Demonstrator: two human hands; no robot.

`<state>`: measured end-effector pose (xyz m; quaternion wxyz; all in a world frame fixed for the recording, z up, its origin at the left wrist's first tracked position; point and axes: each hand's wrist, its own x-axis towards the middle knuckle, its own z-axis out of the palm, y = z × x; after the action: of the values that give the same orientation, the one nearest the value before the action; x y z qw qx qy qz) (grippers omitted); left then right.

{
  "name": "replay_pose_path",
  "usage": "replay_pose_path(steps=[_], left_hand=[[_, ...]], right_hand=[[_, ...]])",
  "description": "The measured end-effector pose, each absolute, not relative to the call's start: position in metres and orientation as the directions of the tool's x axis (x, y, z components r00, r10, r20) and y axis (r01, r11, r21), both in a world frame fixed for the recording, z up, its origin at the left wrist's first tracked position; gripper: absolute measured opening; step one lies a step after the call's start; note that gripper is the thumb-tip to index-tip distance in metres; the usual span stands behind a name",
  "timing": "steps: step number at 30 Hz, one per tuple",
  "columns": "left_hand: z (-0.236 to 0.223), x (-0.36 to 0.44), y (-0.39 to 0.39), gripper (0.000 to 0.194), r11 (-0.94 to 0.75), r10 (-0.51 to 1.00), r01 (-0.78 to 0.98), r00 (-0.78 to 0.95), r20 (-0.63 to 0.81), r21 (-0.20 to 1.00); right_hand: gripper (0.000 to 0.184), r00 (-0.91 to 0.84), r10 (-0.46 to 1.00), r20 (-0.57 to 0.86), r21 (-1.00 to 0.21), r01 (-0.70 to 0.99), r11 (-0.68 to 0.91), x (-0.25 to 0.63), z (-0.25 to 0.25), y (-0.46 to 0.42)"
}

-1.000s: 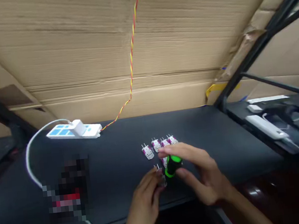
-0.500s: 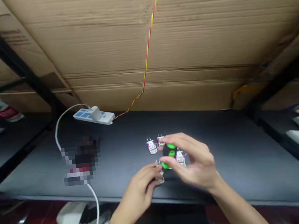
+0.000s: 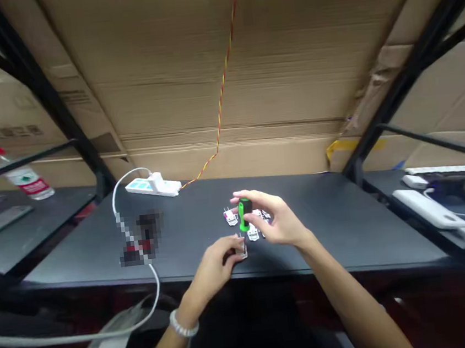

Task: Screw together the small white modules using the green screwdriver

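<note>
My right hand grips a green and black screwdriver by its handle, held upright with the shaft pointing down. Pinched between the thumb and fingers of my left hand is a small white plug part with metal prongs, resting on the black tabletop. The screwdriver's tip comes down at this part; whether it sits in a screw is too small to tell. Beyond my hands lies a similar white plug part, with more like it partly hidden behind my right hand.
A white power strip with a plugged-in adapter stands at the back left of the black table. Its white cable drops over the front edge. A pixelated dark object lies at left. Black shelf posts flank both sides.
The screwdriver has gone from tilted in my right hand to upright over the plug part. My right hand has shifted left, and the head view has moved back. My left hand keeps its hold.
</note>
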<state>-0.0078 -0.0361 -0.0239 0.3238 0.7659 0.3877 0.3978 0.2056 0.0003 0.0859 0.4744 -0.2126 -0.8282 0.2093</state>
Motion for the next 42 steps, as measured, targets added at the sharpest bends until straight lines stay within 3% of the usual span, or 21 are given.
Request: replay_pose_path(steps=[6, 9, 12, 15, 17, 19, 22, 26, 28, 31, 34, 37, 42], left_hand=[[-0.024, -0.005, -0.032, 0.012, -0.524, 0.838, 0.321, 0.357, 0.411, 0.789], [-0.022, -0.005, -0.031, 0.011, -0.530, 0.835, 0.327, 0.362, 0.414, 0.783], [-0.022, -0.004, -0.030, 0.011, -0.518, 0.842, 0.325, 0.356, 0.405, 0.791], [-0.026, -0.003, -0.027, 0.011, -0.514, 0.847, 0.330, 0.341, 0.408, 0.792], [-0.029, -0.002, -0.026, 0.013, -0.512, 0.850, 0.332, 0.332, 0.410, 0.792], [-0.031, -0.002, -0.025, 0.015, -0.517, 0.847, 0.330, 0.332, 0.415, 0.790], [-0.030, -0.002, -0.025, 0.013, -0.530, 0.838, 0.325, 0.340, 0.427, 0.783], [-0.028, -0.003, -0.026, 0.011, -0.529, 0.837, 0.317, 0.346, 0.423, 0.787], [-0.028, -0.004, -0.026, 0.011, -0.526, 0.838, 0.314, 0.351, 0.419, 0.790], [-0.028, -0.005, -0.026, 0.008, -0.509, 0.847, 0.321, 0.354, 0.397, 0.799], [-0.027, -0.006, -0.026, 0.009, -0.490, 0.853, 0.315, 0.364, 0.374, 0.812], [-0.025, -0.006, -0.025, 0.012, -0.483, 0.855, 0.311, 0.370, 0.364, 0.819], [-0.025, -0.007, -0.024, 0.012, -0.476, 0.860, 0.314, 0.361, 0.361, 0.821]], right_hand=[[0.028, -0.263, 0.480, 0.837, -0.334, 0.450, 0.828, 0.194, 0.083, -0.017], [0.021, -0.208, 0.482, 0.851, -0.328, 0.505, 0.798, 0.187, 0.079, -0.020], [0.029, -0.304, 0.560, 0.771, -0.472, 0.318, 0.822, 0.189, 0.081, -0.018], [0.038, -0.427, 0.672, 0.605, -0.717, 0.075, 0.693, 0.195, 0.084, -0.013], [0.037, -0.376, 0.726, 0.576, -0.763, 0.074, 0.643, 0.198, 0.083, -0.011], [0.033, -0.230, 0.718, 0.657, -0.684, 0.217, 0.696, 0.198, 0.080, -0.009], [0.025, -0.072, 0.546, 0.835, -0.453, 0.475, 0.754, 0.191, 0.073, -0.009], [0.013, -0.109, 0.407, 0.907, -0.284, 0.556, 0.781, 0.186, 0.067, -0.009], [0.029, -0.166, 0.430, 0.887, -0.306, 0.486, 0.819, 0.190, 0.068, -0.008], [0.046, -0.313, 0.540, 0.782, -0.479, 0.254, 0.841, 0.204, 0.073, -0.006], [0.043, -0.382, 0.611, 0.694, -0.595, 0.174, 0.785, 0.217, 0.078, -0.006], [0.029, -0.266, 0.591, 0.761, -0.503, 0.333, 0.797, 0.217, 0.081, -0.006], [0.031, -0.176, 0.504, 0.846, -0.368, 0.491, 0.789, 0.203, 0.081, -0.011]])
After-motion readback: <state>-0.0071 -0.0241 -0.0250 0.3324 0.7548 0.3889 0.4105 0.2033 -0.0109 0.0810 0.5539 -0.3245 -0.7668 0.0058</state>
